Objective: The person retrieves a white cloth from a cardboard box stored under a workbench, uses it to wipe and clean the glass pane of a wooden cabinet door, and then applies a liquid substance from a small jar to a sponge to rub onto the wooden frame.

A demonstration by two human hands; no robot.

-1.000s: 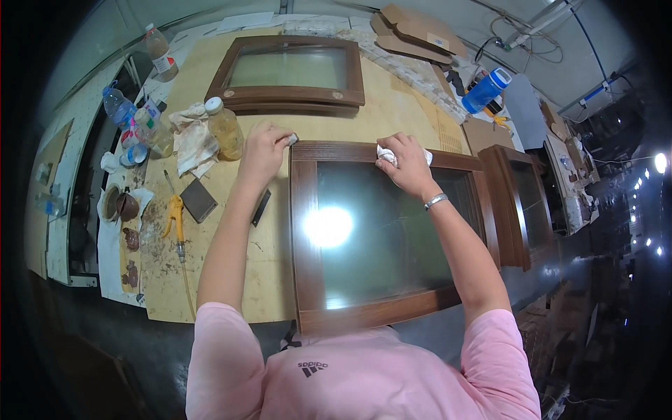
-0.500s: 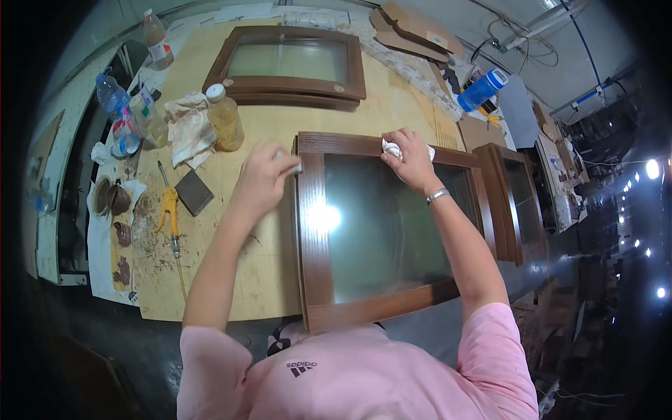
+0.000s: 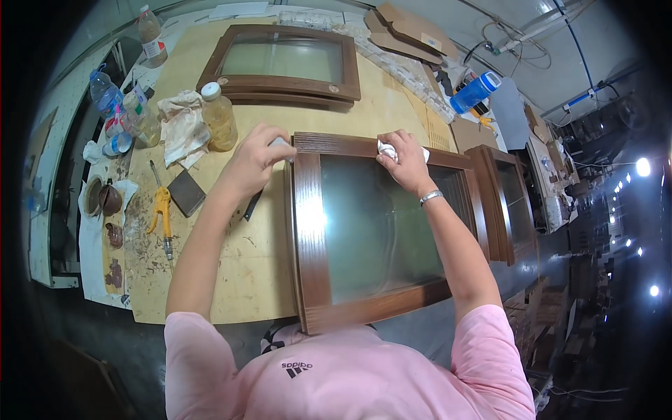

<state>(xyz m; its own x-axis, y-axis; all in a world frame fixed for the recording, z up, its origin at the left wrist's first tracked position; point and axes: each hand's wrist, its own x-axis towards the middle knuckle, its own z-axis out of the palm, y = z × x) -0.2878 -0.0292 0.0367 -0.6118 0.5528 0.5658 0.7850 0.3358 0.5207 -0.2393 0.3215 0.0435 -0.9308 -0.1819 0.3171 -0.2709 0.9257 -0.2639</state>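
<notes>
A brown wooden window sash (image 3: 309, 245) with a greenish glass pane (image 3: 378, 231) lies in front of me, apparently on top of another frame. My left hand (image 3: 253, 159) pinches a small pale grey pad (image 3: 278, 142) just beside the sash's far left corner. Over the sash's far rail, my right hand (image 3: 407, 166) is closed on a crumpled white cloth (image 3: 387, 150). The fingers cover much of the cloth. Partly hidden by my left forearm, a thin dark tool (image 3: 253, 206) lies on the table.
Another stack of glazed frames (image 3: 280, 89) lies farther back; more frames (image 3: 495, 203) stand at right. On the left are a bottle of yellowish liquid (image 3: 220, 124), a stained cloth (image 3: 183, 126), a dark square block (image 3: 187, 193), a yellow air gun (image 3: 162, 210) and several plastic bottles.
My left hand has moved slightly left and away from the sash corner with the pad, uncovering the dark tool. The right hand keeps the cloth on the far rail. The view has shifted a little.
</notes>
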